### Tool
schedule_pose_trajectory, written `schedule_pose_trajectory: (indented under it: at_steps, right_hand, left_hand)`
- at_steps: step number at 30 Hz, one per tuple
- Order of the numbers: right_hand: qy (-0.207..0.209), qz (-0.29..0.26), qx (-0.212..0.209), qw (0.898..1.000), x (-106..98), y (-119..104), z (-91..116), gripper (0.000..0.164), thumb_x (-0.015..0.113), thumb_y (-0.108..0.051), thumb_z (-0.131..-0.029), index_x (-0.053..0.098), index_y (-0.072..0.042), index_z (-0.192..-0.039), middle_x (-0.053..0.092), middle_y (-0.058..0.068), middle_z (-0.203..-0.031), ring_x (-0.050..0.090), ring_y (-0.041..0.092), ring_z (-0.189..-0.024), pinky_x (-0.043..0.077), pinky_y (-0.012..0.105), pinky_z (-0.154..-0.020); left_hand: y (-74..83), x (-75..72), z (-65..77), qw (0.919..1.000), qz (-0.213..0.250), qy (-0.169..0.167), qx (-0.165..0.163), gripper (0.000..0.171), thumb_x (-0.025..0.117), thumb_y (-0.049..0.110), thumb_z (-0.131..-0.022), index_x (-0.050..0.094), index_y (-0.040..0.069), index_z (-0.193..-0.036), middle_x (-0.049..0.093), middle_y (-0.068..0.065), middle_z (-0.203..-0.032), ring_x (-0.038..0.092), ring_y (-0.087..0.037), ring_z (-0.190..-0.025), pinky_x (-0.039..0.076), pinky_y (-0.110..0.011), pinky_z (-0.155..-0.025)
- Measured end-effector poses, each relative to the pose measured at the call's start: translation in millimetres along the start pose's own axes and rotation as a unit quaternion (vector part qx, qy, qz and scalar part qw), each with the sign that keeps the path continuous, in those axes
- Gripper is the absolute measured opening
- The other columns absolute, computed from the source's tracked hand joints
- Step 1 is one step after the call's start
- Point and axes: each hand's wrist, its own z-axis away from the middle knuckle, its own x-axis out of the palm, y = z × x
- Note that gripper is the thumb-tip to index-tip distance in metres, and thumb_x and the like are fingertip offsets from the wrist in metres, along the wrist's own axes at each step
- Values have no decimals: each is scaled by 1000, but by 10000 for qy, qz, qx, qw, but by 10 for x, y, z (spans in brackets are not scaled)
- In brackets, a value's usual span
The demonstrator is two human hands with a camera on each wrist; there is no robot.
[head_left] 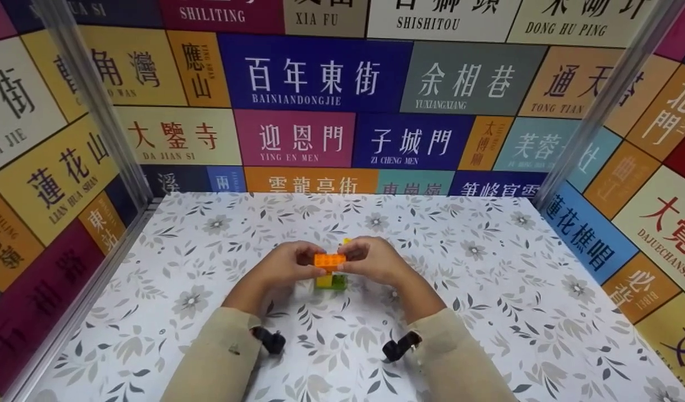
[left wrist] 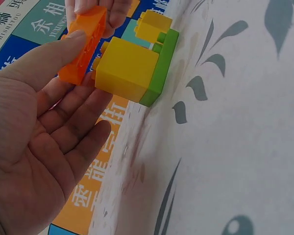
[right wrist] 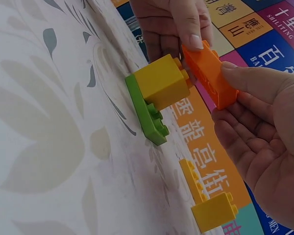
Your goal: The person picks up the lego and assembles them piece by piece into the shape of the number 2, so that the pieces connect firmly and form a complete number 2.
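Both hands hold the orange brick just above the yellow block, which sits on the green plate. The left hand pinches one end with thumb and fingers, and the right hand pinches the other. The brick's long axis runs hand to hand. Neither hand is nearer the block.

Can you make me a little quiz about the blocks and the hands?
1. True or false: both hands hold the orange brick.
2. What lies flat on the table under the big yellow block? A) green plate B) blue plate C) red ball
3. Fill in: the orange brick is ___ the yellow block.

Key: 1 true: left hand, right hand. 2 A, the green plate. 3 above.
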Motion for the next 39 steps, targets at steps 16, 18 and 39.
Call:
schedule_pose_trajectory:
  at_steps: [16, 18, 39]
  right_hand:
    - [-97, 191, 35, 9998, -12, 60, -2, 30, 89, -23, -88, 79, -18, -116, 80, 2, -110, 73, 17, -101, 61, 36, -97]
    - [-100, 217, 32, 9997, -10, 65, -4, 30, 88, -23, -88, 79, -18, -116, 80, 1, -110, 74, 17, -100, 61, 36, -97]
    - [-141, 202, 126, 9996, -16, 62, 3, 31, 90, -22, -87, 80, -19, -116, 80, 1, -110, 73, 16, -100, 61, 36, -97]
  left_hand:
    - [15, 13, 12, 9998, -109, 38, 139, 29, 87, 33, -91, 79, 27, -118, 79, 5, -116, 71, -16, -109, 55, -44, -110]
    - [9, 20, 11, 9997, -123, 53, 202, 28, 87, 31, -91, 79, 25, -118, 79, 4, -115, 72, -16, -108, 56, -43, -108]
    - [14, 43, 1, 10000, 2, 52, -40, 22, 88, 27, -90, 80, 25, -111, 79, 5, -109, 71, -16, -104, 58, -39, -104]
